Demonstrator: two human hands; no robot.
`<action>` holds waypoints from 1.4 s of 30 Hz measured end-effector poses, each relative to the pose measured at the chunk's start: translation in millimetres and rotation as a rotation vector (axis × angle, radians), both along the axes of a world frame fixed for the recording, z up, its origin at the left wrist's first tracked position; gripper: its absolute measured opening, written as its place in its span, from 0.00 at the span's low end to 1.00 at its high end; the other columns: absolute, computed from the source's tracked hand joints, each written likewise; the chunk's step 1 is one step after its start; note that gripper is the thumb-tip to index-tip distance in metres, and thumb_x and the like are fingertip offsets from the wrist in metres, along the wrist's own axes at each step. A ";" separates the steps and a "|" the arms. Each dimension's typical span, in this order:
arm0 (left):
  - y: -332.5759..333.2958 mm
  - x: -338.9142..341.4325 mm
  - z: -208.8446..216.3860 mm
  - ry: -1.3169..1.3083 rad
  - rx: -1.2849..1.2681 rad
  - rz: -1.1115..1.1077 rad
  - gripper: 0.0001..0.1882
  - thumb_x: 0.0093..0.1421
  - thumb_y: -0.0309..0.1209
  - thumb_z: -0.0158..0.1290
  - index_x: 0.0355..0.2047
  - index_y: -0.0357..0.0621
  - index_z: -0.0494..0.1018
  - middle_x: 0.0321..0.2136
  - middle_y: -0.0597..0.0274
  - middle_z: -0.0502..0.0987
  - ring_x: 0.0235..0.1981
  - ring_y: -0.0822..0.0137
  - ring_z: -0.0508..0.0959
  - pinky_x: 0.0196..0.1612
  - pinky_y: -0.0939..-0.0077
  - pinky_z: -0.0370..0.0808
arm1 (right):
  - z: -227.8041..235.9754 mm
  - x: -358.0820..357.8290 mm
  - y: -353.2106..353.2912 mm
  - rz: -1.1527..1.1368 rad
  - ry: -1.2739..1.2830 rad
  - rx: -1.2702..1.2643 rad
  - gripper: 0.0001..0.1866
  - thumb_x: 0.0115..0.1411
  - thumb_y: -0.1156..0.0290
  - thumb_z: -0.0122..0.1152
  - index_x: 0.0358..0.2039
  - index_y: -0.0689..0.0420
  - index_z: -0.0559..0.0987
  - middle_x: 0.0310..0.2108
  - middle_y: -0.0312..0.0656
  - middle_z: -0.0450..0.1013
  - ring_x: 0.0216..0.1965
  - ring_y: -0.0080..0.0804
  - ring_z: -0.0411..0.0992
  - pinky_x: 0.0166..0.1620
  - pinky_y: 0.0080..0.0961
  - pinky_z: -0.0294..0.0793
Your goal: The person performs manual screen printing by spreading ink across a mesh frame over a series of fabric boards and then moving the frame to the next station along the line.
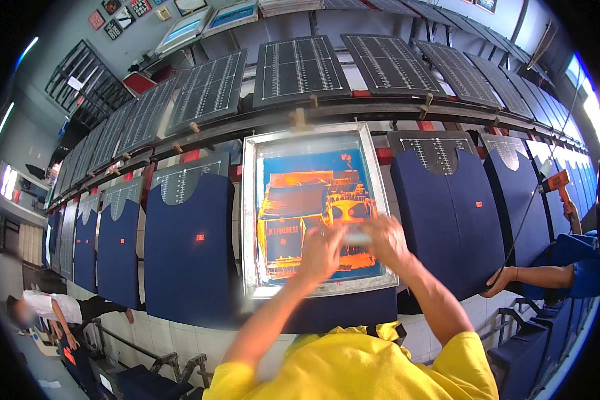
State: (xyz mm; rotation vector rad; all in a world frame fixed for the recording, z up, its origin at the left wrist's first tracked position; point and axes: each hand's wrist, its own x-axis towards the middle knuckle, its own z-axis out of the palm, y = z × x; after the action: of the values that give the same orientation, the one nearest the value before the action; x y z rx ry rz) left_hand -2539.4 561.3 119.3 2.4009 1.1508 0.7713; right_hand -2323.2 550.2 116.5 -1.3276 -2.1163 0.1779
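Head view: the left hand (322,253) and right hand (387,241) are curled around opposite ends of a pale bar (358,238), blurred, over the lower part of an orange-smeared blue mesh (297,195). The mesh's metal frame (249,227) lies over navy cloth (343,315), between a left navy panel (190,260) and a right navy panel (447,227). Far right, a co-worker's hand (571,211) holds an orange heat gun (557,181).

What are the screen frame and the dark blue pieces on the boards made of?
Screen frame: probably metal, perhaps aluminium, slightly shiny; its silvery rim catches the light.
Dark blue pieces: apparently matte fabric, lying smooth over the boards, with curved neckline cutouts.
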 end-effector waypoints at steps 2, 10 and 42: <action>-51.8 -6.7 -1.4 0.014 0.019 0.010 0.21 0.60 0.23 0.54 0.54 0.42 0.71 0.49 0.56 0.79 0.49 0.55 0.78 0.50 0.55 0.63 | -6.2 -6.0 -46.0 -0.004 0.005 -0.022 0.14 0.43 0.78 0.65 0.34 0.55 0.81 0.37 0.38 0.78 0.39 0.39 0.75 0.38 0.37 0.71; -86.6 -7.2 -34.4 0.057 0.045 0.008 0.22 0.59 0.27 0.56 0.54 0.42 0.70 0.52 0.59 0.76 0.55 0.61 0.75 0.52 0.57 0.64 | -31.9 -8.9 -69.8 0.019 -0.055 -0.014 0.15 0.44 0.77 0.61 0.36 0.57 0.81 0.38 0.35 0.77 0.40 0.35 0.73 0.39 0.34 0.70; -133.3 -63.8 -38.8 0.060 0.117 -0.104 0.23 0.58 0.30 0.60 0.55 0.45 0.73 0.57 0.62 0.75 0.58 0.64 0.73 0.55 0.59 0.62 | -13.7 -52.1 -138.4 0.061 -0.158 -0.126 0.33 0.47 0.59 0.72 0.54 0.52 0.76 0.54 0.40 0.70 0.57 0.41 0.66 0.56 0.42 0.65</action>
State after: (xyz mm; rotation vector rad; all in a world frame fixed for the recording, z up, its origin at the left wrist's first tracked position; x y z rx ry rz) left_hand -2603.1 428.0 80.5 2.5739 1.0200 0.7567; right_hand -2375.3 411.9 102.8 -1.3902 -2.3122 0.2422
